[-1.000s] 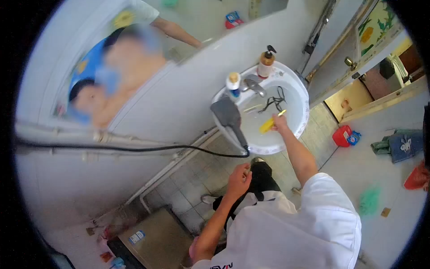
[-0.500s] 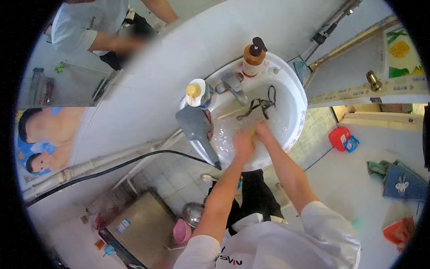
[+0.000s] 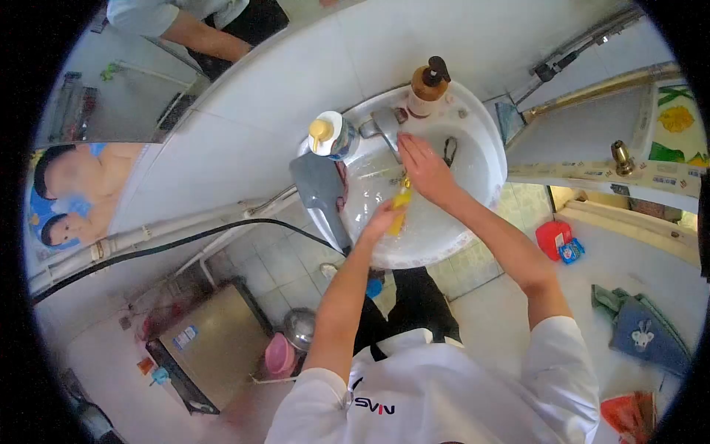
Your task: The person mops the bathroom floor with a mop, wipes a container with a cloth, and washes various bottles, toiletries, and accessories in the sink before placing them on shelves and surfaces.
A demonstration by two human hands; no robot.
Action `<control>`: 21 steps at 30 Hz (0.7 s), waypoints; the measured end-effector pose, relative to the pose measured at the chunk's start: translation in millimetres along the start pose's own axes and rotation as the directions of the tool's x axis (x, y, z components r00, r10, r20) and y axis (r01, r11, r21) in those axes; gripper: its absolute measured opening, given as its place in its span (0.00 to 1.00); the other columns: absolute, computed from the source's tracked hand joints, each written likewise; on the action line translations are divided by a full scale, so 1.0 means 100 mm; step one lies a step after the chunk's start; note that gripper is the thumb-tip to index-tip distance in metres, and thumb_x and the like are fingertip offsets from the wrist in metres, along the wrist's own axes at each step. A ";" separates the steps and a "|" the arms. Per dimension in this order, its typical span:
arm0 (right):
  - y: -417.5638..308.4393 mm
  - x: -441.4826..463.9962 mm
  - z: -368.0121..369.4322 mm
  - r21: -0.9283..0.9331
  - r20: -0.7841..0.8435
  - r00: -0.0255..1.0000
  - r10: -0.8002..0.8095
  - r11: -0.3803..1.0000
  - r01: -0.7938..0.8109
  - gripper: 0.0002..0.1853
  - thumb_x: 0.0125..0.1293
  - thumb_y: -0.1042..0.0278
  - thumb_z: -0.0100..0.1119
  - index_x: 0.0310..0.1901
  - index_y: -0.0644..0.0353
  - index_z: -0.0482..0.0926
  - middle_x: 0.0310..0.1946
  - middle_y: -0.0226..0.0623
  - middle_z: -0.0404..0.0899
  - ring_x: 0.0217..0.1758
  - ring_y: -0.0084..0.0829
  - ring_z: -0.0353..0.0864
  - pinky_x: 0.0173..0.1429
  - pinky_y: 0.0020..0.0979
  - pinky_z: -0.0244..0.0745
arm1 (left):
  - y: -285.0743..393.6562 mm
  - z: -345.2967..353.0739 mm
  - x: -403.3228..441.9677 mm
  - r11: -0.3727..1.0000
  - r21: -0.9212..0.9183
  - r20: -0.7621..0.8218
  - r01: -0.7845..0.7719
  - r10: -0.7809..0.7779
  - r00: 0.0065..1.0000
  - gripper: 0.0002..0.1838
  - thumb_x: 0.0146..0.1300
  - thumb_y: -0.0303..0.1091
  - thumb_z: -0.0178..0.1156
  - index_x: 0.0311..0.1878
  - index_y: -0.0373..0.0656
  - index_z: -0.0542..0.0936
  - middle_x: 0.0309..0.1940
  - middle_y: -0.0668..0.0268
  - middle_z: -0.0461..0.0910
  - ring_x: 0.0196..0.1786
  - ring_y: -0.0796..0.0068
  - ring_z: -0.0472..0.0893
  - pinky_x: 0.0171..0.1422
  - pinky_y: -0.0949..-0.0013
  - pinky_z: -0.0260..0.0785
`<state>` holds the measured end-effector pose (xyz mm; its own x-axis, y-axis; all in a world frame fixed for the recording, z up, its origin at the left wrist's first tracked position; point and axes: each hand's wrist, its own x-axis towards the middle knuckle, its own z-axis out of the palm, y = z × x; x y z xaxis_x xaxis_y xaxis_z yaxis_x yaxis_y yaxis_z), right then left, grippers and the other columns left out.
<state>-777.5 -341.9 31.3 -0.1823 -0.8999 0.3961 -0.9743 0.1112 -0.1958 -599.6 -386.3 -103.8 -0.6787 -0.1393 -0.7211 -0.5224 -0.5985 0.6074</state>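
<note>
In the head view, my left hand [image 3: 384, 218] is closed on a small yellow object [image 3: 401, 201] over the white sink [image 3: 492, 159]. A gold-coloured piece shows at its upper end; its exact kind is unclear. My right hand [image 3: 427, 169] lies at the faucet [image 3: 383, 127], fingers stretched out beside the spout. Whether it touches the metal is hard to make out. Behind that hand, a dark, thin strap [image 3: 450, 150] shows as a loop in the basin, the rest of it hidden.
A brown pump bottle [image 3: 427, 92] and a white bottle with a yellow pump [image 3: 331, 137] stand on the sink's back rim. The grey hair dryer-like object [image 3: 318, 185] rests on the left rim. A black hose [image 3: 237, 222] runs along the left wall.
My right hand has moved up from beside the left hand to the faucet, now covering much of the strap. The left hand has shifted slightly left, leaving the yellow object more visible.
</note>
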 end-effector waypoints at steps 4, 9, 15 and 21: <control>0.09 -0.48 0.04 0.386 -0.017 0.925 0.381 0.856 -0.345 0.13 0.63 0.70 0.50 0.47 0.66 0.73 0.46 0.51 0.74 0.49 0.42 0.75 0.54 0.35 0.70 | 0.00 0.02 -0.09 0.990 -0.140 -0.060 -0.006 -0.003 0.998 0.14 0.64 0.41 0.56 0.45 0.43 0.70 0.24 0.65 0.74 0.22 0.75 0.73 0.25 0.71 0.68; 0.13 -1.39 1.40 0.427 0.770 0.115 0.627 -0.374 -0.823 0.13 0.66 0.60 0.49 0.41 0.62 0.74 0.35 0.41 0.75 0.34 0.33 0.75 0.36 0.32 0.71 | -0.17 0.02 -0.01 0.976 -0.203 0.043 0.074 -0.066 0.997 0.22 0.65 0.52 0.51 0.46 0.41 0.70 0.23 0.64 0.74 0.20 0.74 0.73 0.24 0.71 0.70; -0.24 -1.33 1.65 0.565 0.772 0.116 0.625 -0.591 -0.576 0.14 0.65 0.58 0.45 0.41 0.60 0.72 0.31 0.35 0.72 0.32 0.30 0.72 0.35 0.34 0.70 | -0.45 0.13 0.28 0.997 -0.010 -0.051 0.082 -0.082 0.995 0.19 0.66 0.50 0.48 0.38 0.41 0.73 0.23 0.64 0.75 0.19 0.72 0.74 0.19 0.68 0.67; -0.24 -1.38 1.62 0.539 0.826 0.254 0.502 -0.576 -0.614 0.24 0.63 0.45 0.48 0.53 0.55 0.67 0.46 0.36 0.69 0.46 0.35 0.69 0.48 0.39 0.68 | 0.08 0.19 -0.37 0.349 0.937 -0.174 -0.021 0.518 0.838 0.18 0.55 0.41 0.58 0.47 0.44 0.75 0.38 0.52 0.79 0.38 0.50 0.79 0.41 0.51 0.71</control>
<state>-707.3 -288.3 -164.0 -0.4266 -0.5211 -0.7393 0.7447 0.2614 -0.6140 -588.6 -371.2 -65.5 -0.7493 -0.5638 -0.3474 -0.6514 0.5331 0.5399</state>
